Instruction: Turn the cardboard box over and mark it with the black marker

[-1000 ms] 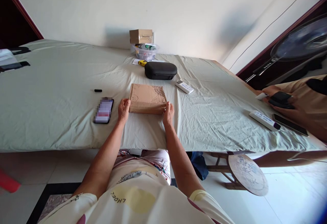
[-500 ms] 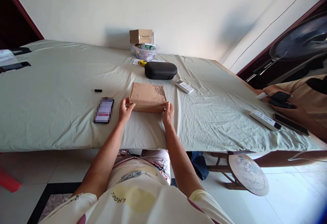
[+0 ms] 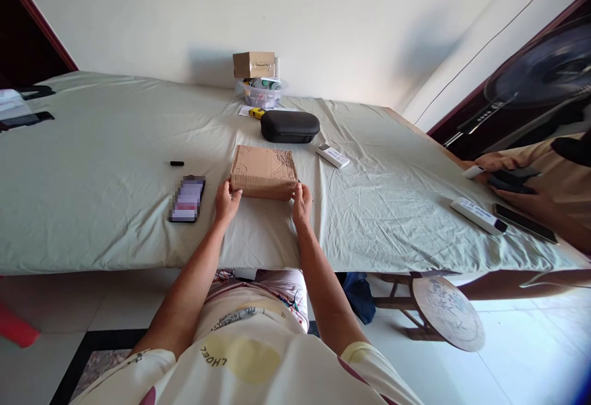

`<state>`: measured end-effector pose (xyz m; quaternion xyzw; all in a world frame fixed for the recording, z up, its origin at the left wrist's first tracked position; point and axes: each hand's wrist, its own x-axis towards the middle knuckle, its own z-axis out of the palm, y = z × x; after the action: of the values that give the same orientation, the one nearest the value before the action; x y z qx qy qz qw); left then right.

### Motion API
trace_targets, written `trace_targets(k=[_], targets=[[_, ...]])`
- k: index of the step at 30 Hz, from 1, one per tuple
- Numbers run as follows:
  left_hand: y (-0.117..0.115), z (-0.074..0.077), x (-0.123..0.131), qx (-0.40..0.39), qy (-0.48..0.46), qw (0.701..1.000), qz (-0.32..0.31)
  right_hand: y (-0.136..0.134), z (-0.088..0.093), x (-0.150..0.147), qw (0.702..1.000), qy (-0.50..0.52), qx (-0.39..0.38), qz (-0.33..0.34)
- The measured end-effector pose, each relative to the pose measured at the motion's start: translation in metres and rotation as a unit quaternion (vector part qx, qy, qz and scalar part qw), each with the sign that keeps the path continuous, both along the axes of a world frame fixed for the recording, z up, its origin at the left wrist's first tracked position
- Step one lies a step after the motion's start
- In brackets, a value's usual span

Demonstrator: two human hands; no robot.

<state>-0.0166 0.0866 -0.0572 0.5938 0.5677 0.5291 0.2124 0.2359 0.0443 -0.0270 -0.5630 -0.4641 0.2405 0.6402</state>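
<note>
A brown cardboard box [image 3: 264, 170], creased and taped, lies on the cloth-covered table [image 3: 115, 140] in front of me. At its near left corner, my left hand [image 3: 226, 202] grips it with the thumb on the front side. My right hand [image 3: 302, 202] closes on the near right corner, its fingertips partly hidden along the side. Left of the box lies a phone [image 3: 187, 199] with a lit, blurred screen, and a small black stick-like piece [image 3: 176, 164] beyond it. Behind the box sits a black hard case [image 3: 290, 127].
White power strip-like bars [image 3: 333, 156] [image 3: 478, 215] lie to the right. At the wall, a plastic tub [image 3: 262, 94] carries a small carton [image 3: 253, 64]. Another person's hands [image 3: 512, 177] hold something dark at the right edge. A round stool [image 3: 447, 312] stands below.
The cardboard box has shifted slightly away from me and to the left, with both hands still on its near corners. The other person's hands at the right have moved a little.
</note>
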Motion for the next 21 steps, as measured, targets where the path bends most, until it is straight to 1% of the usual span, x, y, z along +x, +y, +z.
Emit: trace_targets(k=[3,6,8,12,14,17,21], targets=[[0.000,0.002,-0.001,-0.003,-0.003,1.000,-0.010,-0.001,0.005,-0.002,0.999,0.026,-0.002,-0.022],[0.001,0.002,-0.003,0.003,-0.018,1.000,-0.012,-0.002,0.008,-0.002,0.999,0.048,0.000,0.002],[0.001,0.001,-0.003,0.016,-0.042,0.999,0.000,-0.001,0.007,-0.001,0.999,0.050,0.006,0.019],[0.000,0.003,-0.003,0.042,-0.114,0.992,0.034,-0.001,0.003,-0.002,0.999,0.007,-0.002,0.047],[-0.001,0.007,-0.003,0.049,-0.148,0.986,0.053,-0.001,0.002,-0.004,0.999,-0.016,-0.005,0.039],[-0.004,0.013,-0.002,0.054,-0.169,0.981,0.081,-0.002,0.002,-0.006,0.999,-0.029,-0.020,0.008],[-0.006,0.018,-0.002,0.072,-0.195,0.975,0.083,-0.005,0.006,-0.006,0.998,-0.053,-0.039,-0.019]])
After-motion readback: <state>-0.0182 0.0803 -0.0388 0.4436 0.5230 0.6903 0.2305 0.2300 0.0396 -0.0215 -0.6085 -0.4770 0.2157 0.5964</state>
